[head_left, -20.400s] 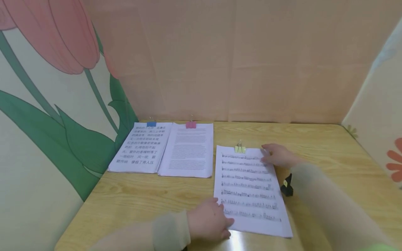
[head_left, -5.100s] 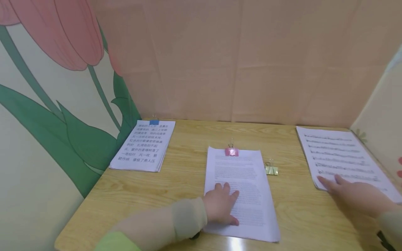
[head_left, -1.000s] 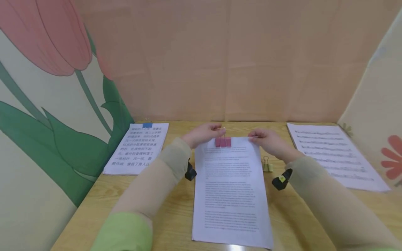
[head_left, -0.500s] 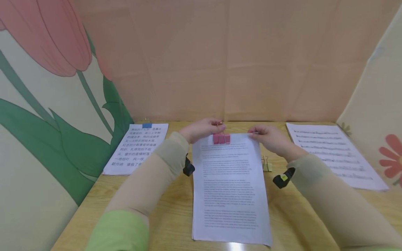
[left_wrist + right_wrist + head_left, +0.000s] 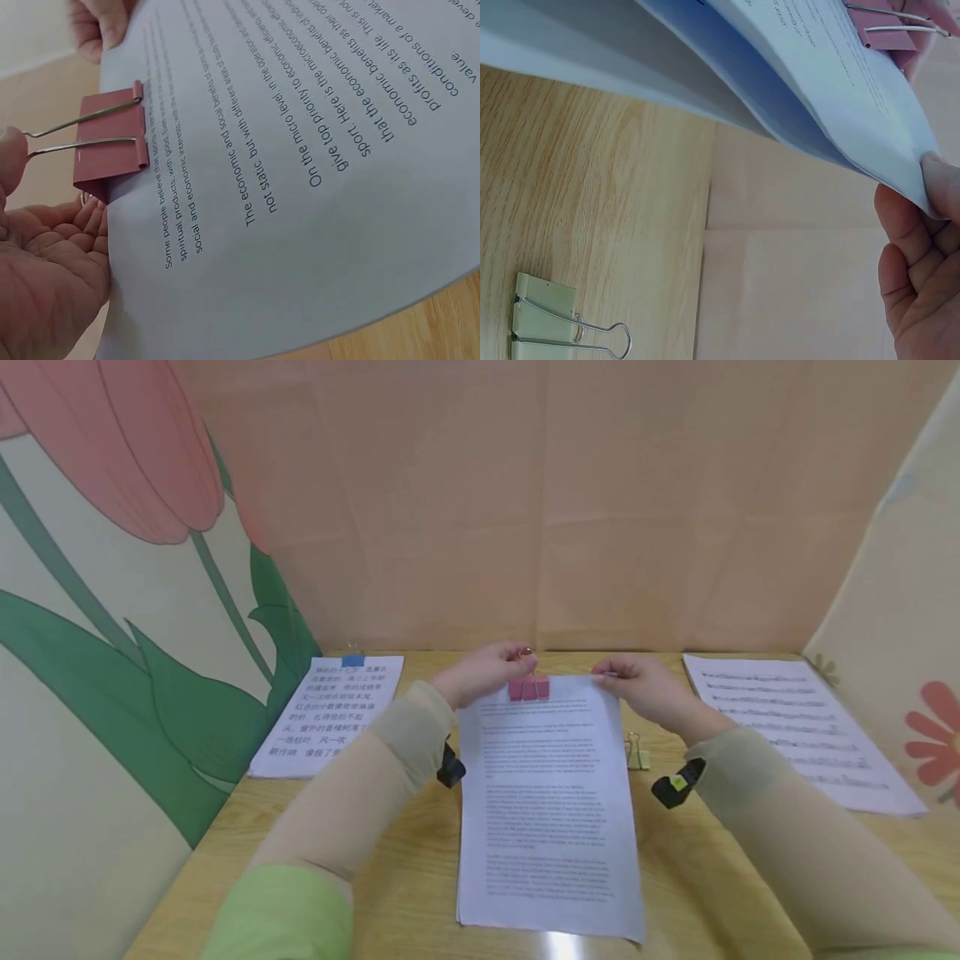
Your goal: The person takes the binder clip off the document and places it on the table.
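A stack of printed English text pages [image 5: 547, 810] is lifted at its top edge, with its lower end near the table's front. On that top edge sits a pink binder clip [image 5: 529, 687]. My left hand [image 5: 483, 672] pinches the clip's wire handles, the thumb on the upper one in the left wrist view. My right hand [image 5: 645, 689] pinches the top right corner of the stack between thumb and fingers. From the right wrist view, the sheets [image 5: 780, 97] fan apart below the clip. A yellow-green binder clip [image 5: 638, 753] lies loose on the table just right of the pages.
Sheet music [image 5: 802, 727] without a clip lies at the right, partly behind my right arm. A stack of large Chinese text [image 5: 322, 714] with a blue binder clip [image 5: 352, 660] lies at the back left. Walls enclose the wooden table [image 5: 405, 877] at the back and sides.
Earlier the yellow-green clip came off the sheet music, which moved right, and the pink-clipped stack came to the middle. Within the last second, both hands raised its top edge slightly.
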The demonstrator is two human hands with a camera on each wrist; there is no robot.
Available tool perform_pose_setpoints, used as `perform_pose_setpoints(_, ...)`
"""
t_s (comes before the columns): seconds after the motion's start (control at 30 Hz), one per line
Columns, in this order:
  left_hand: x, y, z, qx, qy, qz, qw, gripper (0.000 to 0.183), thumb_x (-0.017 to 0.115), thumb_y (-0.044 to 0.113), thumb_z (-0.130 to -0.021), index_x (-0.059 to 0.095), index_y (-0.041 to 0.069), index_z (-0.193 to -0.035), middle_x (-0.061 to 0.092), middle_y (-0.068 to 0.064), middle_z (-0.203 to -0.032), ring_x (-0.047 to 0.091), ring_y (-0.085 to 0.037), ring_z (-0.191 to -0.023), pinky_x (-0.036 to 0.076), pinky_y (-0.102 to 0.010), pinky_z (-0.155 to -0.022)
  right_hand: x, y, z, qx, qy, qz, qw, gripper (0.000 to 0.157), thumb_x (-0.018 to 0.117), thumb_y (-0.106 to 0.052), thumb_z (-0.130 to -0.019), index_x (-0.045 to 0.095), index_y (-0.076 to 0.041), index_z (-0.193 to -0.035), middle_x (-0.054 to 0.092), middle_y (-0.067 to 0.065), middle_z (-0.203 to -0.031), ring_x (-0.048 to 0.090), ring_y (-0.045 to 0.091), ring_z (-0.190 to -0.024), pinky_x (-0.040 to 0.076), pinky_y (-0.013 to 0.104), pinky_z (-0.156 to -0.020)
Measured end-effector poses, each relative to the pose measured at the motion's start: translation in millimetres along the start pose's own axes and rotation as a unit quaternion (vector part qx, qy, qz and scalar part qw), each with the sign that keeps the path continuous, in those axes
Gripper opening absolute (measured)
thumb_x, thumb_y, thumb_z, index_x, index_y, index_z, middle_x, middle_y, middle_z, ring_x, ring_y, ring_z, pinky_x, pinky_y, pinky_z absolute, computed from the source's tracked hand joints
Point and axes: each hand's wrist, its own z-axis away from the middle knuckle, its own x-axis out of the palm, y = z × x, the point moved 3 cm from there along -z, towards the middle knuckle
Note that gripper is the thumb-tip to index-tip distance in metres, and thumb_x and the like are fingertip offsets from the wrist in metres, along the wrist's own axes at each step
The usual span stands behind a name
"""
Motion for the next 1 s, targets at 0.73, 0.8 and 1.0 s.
perform_pose_setpoints(0.73,5.2,-2.2,-1.7,0.026,0.050,0.011,0.9983,0.051,0.047,0.037,-0.101,0.040,0.014,-0.146,0.050,-0.007,-0.140,0.048,-0.020,-0.128,0.037,-0.038,-0.108,3.4,-2.0,0.6,0.001,-0.003,0.038,0.999,0.025,0.053,-0.026,-0.100,0.065,-0.006,-0.106,0.067,0.011,-0.103,0.056,0.026,-0.092,0.040,0.038,-0.078)
perform_pose_setpoints(0.8,3.7,-1.1,-2.3,0.028,0.056,0.017,0.9979,0.051,0.046,0.036,-0.102,0.039,0.013,-0.146,0.051,-0.008,-0.139,0.048,-0.021,-0.127,0.037,-0.038,-0.107,4.0,-0.3,0.0,0.003,-0.004,0.040,0.999,0.023,0.053,-0.027,-0.100,0.066,-0.008,-0.105,0.067,0.010,-0.101,0.055,0.026,-0.091,0.040,0.038,-0.077)
perform_pose_setpoints(1.0,-3.6,0.2,-3.7,0.042,0.075,0.039,0.9955,0.051,0.047,0.033,-0.102,0.038,0.009,-0.146,0.051,-0.009,-0.139,0.049,-0.022,-0.126,0.037,-0.037,-0.107,5.2,3.7,-0.2,0.010,-0.008,0.042,0.999,0.024,0.053,-0.028,-0.100,0.066,-0.009,-0.103,0.066,0.009,-0.100,0.054,0.026,-0.089,0.039,0.038,-0.075)
